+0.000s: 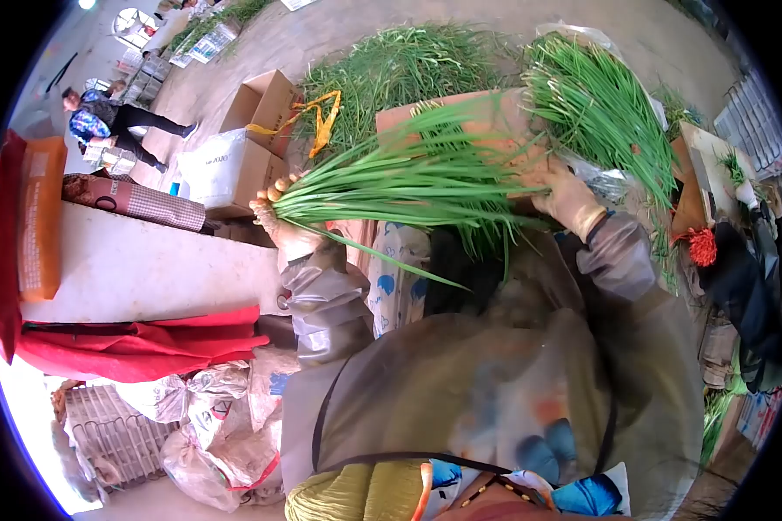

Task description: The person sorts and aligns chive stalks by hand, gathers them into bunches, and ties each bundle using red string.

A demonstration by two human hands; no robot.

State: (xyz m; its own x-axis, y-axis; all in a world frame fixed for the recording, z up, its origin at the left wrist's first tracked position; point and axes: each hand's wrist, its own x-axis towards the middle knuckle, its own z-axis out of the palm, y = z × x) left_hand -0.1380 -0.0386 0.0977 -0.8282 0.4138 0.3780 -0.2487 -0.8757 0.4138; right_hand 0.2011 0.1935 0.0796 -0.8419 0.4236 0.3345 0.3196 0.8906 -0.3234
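Note:
In front of my body a bunch of green chives [391, 182] lies sideways, leaves fanning out to the right. My left hand [285, 227] is closed around its base end, with gloved fingers wrapped over the stems. At the leaf-tip end, my gloved right hand [572, 200] is curled with its fingers at the tips, seemingly pinching some leaves; the exact grip is partly hidden. Behind the bunch is a flat cardboard piece [391, 119] with more chives on it. A larger pile of chives [595, 104] lies beyond my right hand.
Loose greens [400, 74] are heaped on the floor ahead. An open cardboard box [256, 165] with a yellow strap [325, 122] stands left. A white tabletop [156, 260] and red cloth [148, 347] are nearer left. A person [113, 122] walks far left; another person's dark clothing [738, 278] shows right.

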